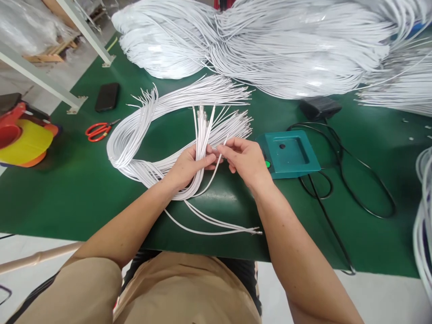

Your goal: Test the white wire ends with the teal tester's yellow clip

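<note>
Green counter [67, 193] across pretty much the whole frame, with a strip of pale floor along the bottom edge. Dead centre: left hand [189, 168] closed around a bunch of white wires [202, 128], stripped ends pointing up and away. Right hand [246, 162] just beside it, thumb and fingertips pinched on a single wire [223, 146] at the right edge of that bunch. Behind the hands, a bigger loop of the same wire [126, 141], curling off to the left of centre. A few loose strands [216, 228] down near the counter's front edge.

Other stuff lying around:
- teal box [290, 155] right of centre, just beside the right hand, plus a black cable [354, 180] trailing off it
- huge white wire heaps [270, 49] along the top
- red scissors [99, 130] and a black phone [107, 96] at upper left
</note>
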`<state>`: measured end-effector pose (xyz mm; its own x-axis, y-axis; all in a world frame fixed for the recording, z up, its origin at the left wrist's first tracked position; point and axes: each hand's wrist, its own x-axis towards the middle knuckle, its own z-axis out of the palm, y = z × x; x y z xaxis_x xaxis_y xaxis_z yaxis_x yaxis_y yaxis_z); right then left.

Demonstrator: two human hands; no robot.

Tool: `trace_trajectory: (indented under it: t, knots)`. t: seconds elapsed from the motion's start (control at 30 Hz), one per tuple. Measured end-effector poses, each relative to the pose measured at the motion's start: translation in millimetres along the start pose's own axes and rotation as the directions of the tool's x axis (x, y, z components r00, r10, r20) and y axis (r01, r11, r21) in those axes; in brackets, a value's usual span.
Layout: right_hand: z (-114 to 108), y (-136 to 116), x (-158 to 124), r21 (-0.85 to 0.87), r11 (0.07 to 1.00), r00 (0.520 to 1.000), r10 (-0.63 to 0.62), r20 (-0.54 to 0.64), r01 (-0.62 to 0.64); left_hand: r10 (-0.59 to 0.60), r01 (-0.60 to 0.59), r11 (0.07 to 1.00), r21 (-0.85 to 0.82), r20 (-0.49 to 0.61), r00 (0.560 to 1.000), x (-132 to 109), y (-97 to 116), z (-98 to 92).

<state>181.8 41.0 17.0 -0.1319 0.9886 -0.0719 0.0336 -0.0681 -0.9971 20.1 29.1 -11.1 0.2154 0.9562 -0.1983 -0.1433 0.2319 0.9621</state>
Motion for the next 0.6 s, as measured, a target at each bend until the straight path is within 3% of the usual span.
trace_trajectory:
  t: [0.13,0.43,0.6]
  knots:
    - [3.5,1.6,-0.7,0.065,0.998,1.000,0.014,0.027,-0.015,0.011,-0.011,0.999,-0.032,0.008,1.000,4.5,-1.9,0.1]
    - [3.8,7.4,1.3,0.155,0.988,0.990,0.049,-0.133,-0.028,0.044,-0.043,0.988,0.148,-0.004,0.999,0.6,2.4,3.5]
    - [1.4,7.3,1.7,0.353,0.929,0.991,0.132,-0.022,-0.116,0.034,-0.033,0.992,0.121,-0.001,0.999,1.8,1.0,3.1]
